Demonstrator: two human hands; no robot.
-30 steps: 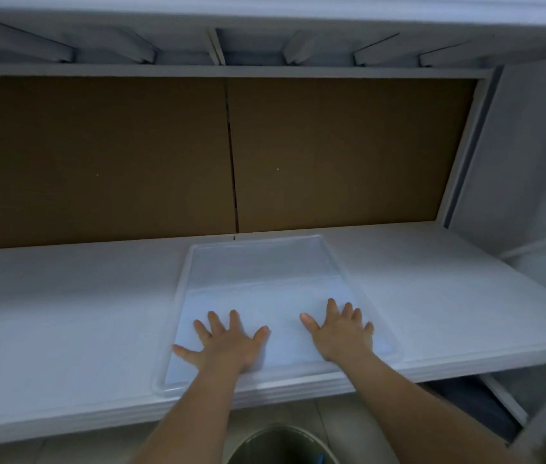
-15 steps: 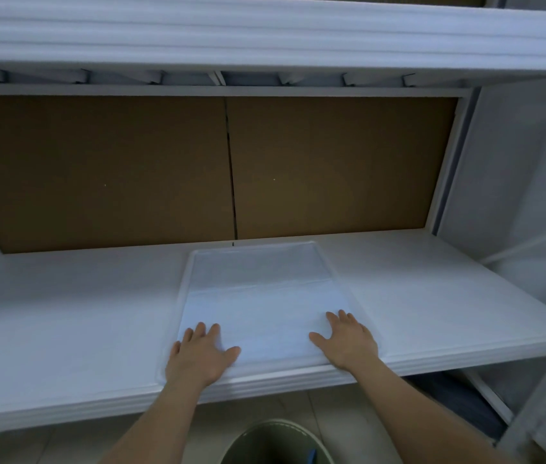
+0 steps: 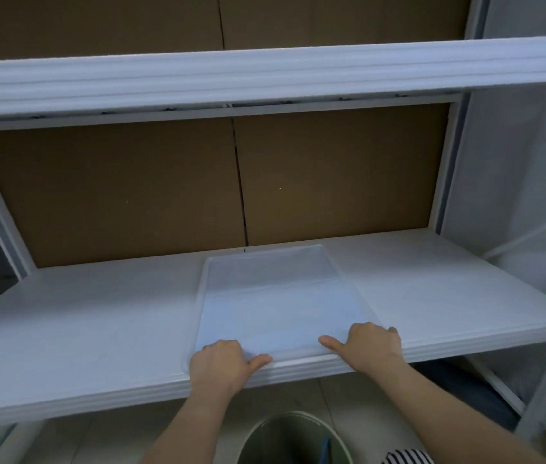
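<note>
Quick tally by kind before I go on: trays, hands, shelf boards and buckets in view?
clear tray: 1
hands, both on its near edge: 2 (left hand, right hand)
shelf boards: 2 (lower shelf, upper shelf)
green bucket: 1
Total: 6

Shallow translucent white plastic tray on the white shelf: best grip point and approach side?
Grip the near short rim of the translucent white plastic tray, coming from the open front of the white shelf. It lies flat with its far end near the brown back panel, so two spaced holds, like the left hand and right hand now, should keep it level.
</note>
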